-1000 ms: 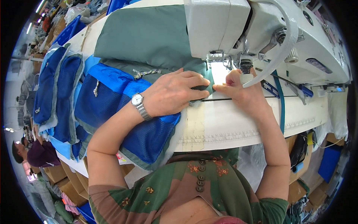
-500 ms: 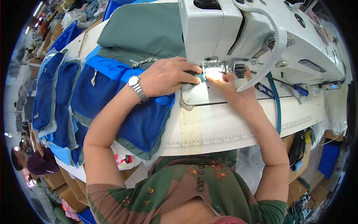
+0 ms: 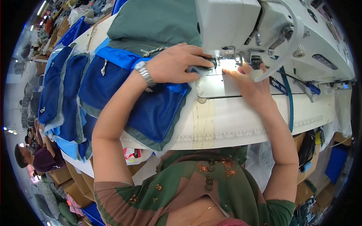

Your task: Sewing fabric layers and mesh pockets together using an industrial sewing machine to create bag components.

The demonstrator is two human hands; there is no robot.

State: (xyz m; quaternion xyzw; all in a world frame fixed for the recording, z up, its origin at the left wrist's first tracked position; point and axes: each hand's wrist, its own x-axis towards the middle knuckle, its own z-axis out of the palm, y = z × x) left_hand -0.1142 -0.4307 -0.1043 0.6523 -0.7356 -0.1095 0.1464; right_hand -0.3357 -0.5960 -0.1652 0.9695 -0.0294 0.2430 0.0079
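At a white sewing machine [image 3: 228, 26], my left hand [image 3: 171, 64] is stretched over the upper edge of a blue mesh pouch piece [image 3: 156, 113] with grey-green borders. Its fingertips reach a small dark bit of fabric beside the lit presser foot [image 3: 228, 56]; the thumb is spread apart from them. My right hand [image 3: 250, 83] lies at the other side of the foot, thumb out on the metal plate [image 3: 218, 87] and nothing visible in its grasp. The machine hides part of its other fingers. Grey-green fabric [image 3: 154, 22] lies behind my left hand.
More blue mesh pouches [image 3: 68, 101] hang over the table's left side. A printed ruler [image 3: 233, 135] runs along the front edge. Right of the machine plate are a teal strap [image 3: 290, 101] and a blue-handled tool [image 3: 313, 89]. Another person [image 3: 45, 156] is at far left.
The whole view has shifted, so the scene sits further right and higher. My left thumb has spread from the fingers, and the teal strip between my hands no longer shows.
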